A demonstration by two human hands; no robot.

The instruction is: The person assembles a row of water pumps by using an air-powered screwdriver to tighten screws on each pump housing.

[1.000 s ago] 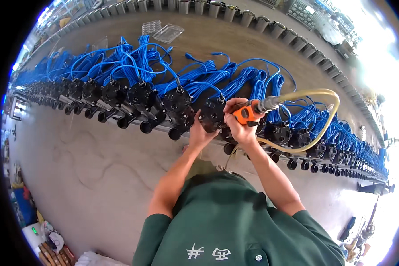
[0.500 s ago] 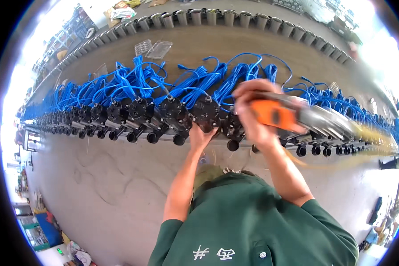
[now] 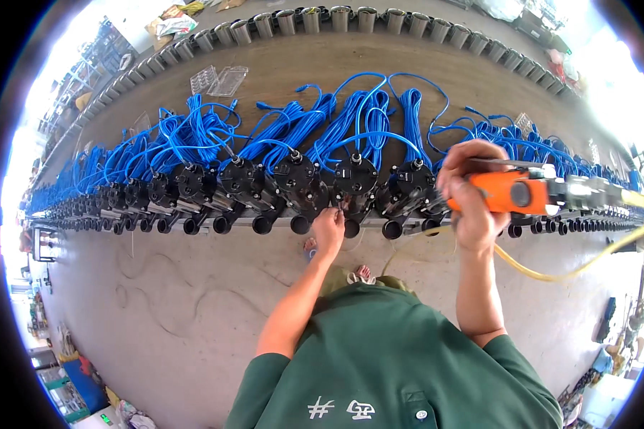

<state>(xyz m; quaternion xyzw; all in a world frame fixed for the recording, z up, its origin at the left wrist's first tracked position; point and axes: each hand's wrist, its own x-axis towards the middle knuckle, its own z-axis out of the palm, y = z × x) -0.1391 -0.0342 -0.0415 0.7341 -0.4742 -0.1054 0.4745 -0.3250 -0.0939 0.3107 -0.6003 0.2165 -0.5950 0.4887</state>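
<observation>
Using the table [image 3: 300, 63] as our landmark: along its near edge we have a long row of black machines [image 3: 355, 179], round-topped, with short pipes [image 3: 392, 229] jutting out past that edge. The right hand [image 3: 476, 199] is up over the near edge, right of the table's middle, fingers wrapped around an orange tool [image 3: 509, 193]; a yellow hose [image 3: 551, 277] comes off the tool's right end and loops back left, in front of the table. The left hand [image 3: 328, 232] is at the near edge, around the middle, fingers bunched low by the machines; we can't tell whether they touch one or pinch anything. Bundled blue cords [image 3: 411, 121] lie on the table, just behind the machines. Farther back, left of its middle: clear plastic trays [image 3: 229, 81]. Metal cups [image 3: 366, 21] line its far edge. We mark gray floor [image 3: 179, 329] in front.
</observation>
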